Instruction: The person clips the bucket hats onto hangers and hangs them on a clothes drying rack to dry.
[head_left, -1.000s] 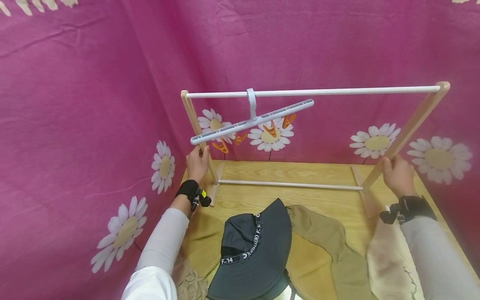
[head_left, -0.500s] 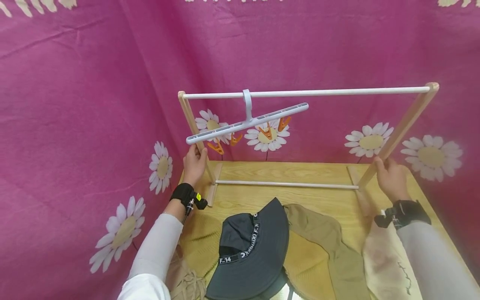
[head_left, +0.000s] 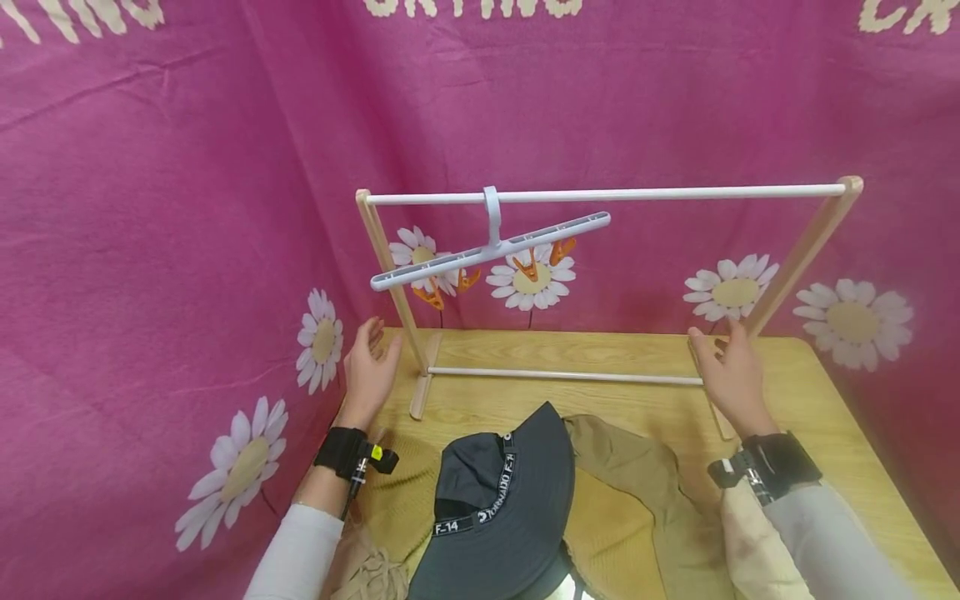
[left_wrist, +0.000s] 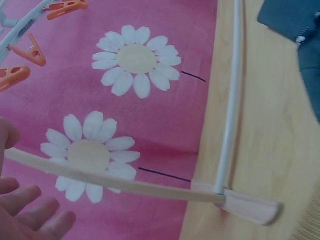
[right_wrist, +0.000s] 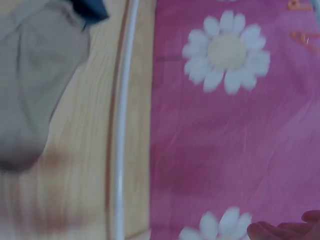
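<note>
A small drying rack with a white top bar [head_left: 667,194] and wooden side posts stands on the table. On its bar hangs a pale grey hanger [head_left: 495,250] with several orange clips [head_left: 528,265] below it. My left hand [head_left: 369,371] is beside the left post [head_left: 405,321], fingers loosely bent and holding nothing; the left wrist view shows the fingers apart from the post. My right hand [head_left: 731,379] is just in front of the right post [head_left: 798,262], its fingers relaxed with nothing between them. A dark bucket hat [head_left: 517,508] lies nearest, between the two forearms.
Tan and mustard hats [head_left: 611,533] lie around the dark one on the wooden table [head_left: 817,417]. A cream cloth item [head_left: 757,542] is under the right wrist. Behind and to the left hangs a pink daisy-print cloth [head_left: 637,100]. A low white bar [head_left: 562,375] joins the rack's feet.
Both hands have let go of the rack's side posts. The left hand has drawn slightly down and left, the right hand inward to the left. The rack still stands with the hanger on it.
</note>
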